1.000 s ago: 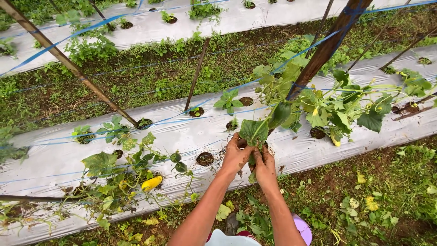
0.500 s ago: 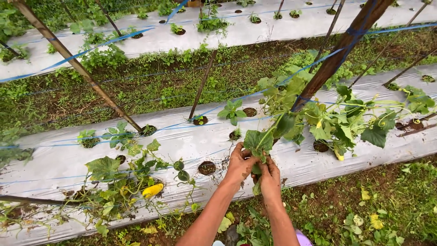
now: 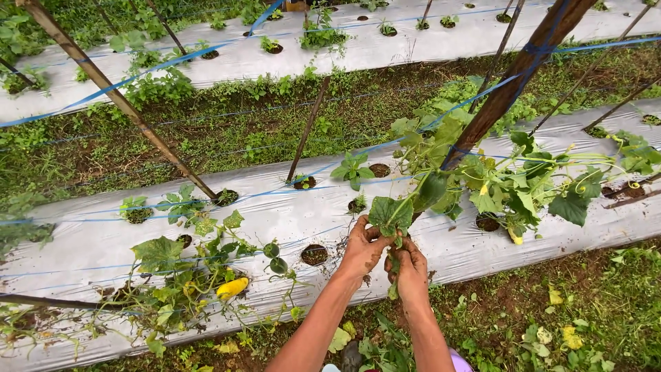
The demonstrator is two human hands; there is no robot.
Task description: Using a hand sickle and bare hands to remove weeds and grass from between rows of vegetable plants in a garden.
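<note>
My left hand [image 3: 363,250] and my right hand [image 3: 410,269] are both muddy and closed around the stem of a green vine plant [image 3: 390,214] just above the silver plastic mulch [image 3: 289,213]. A broad leaf sits right above my fingers. The vine runs up to the right toward a slanted brown wooden stake [image 3: 511,77] wrapped with blue string. An empty planting hole [image 3: 315,254] lies just left of my left hand.
A yellow fruit [image 3: 232,288] lies among vines at the lower left. Slanted bamboo stakes [image 3: 124,107] and blue strings [image 3: 172,62] cross the beds. A grassy furrow separates a second mulched bed [image 3: 372,48] at the top. Weedy ground with yellow leaves lies below.
The view has shifted slightly, so my hands sit a bit further right in the picture. Both hands stay clasped on the vine stem near the mulch.
</note>
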